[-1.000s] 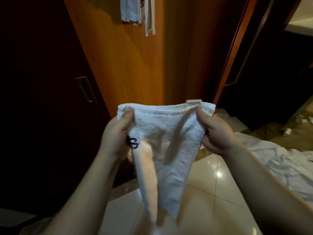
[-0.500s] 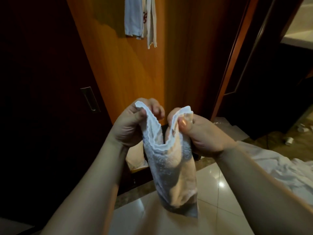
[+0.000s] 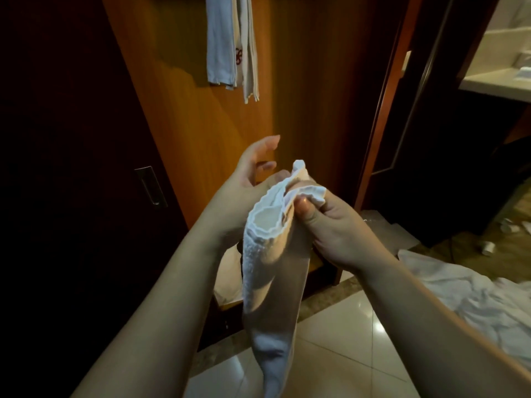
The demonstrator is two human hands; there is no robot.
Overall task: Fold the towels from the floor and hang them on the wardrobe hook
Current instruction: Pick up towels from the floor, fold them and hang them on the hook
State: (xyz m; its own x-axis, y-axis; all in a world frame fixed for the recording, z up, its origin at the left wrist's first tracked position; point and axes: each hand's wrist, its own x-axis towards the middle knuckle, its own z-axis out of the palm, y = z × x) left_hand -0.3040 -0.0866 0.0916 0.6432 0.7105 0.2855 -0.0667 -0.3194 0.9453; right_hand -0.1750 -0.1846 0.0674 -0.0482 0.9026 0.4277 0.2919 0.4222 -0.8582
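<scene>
- Folding step, I judge: right hand pinches the white terry towel; left hand lies open-fingered beside it.
- Next: lift it to the hung towels on the orange wooden wardrobe panel above.

I am wearing the single camera on my head, and it is looking forward and down, close over my forearms, which are rising from the bottom corners toward mid-frame. My left hand and right hand are meeting near the centre, very near the lens. The wide angle is bending the wardrobe panel across the upper middle and taking in the tiled floor at lower right.
</scene>
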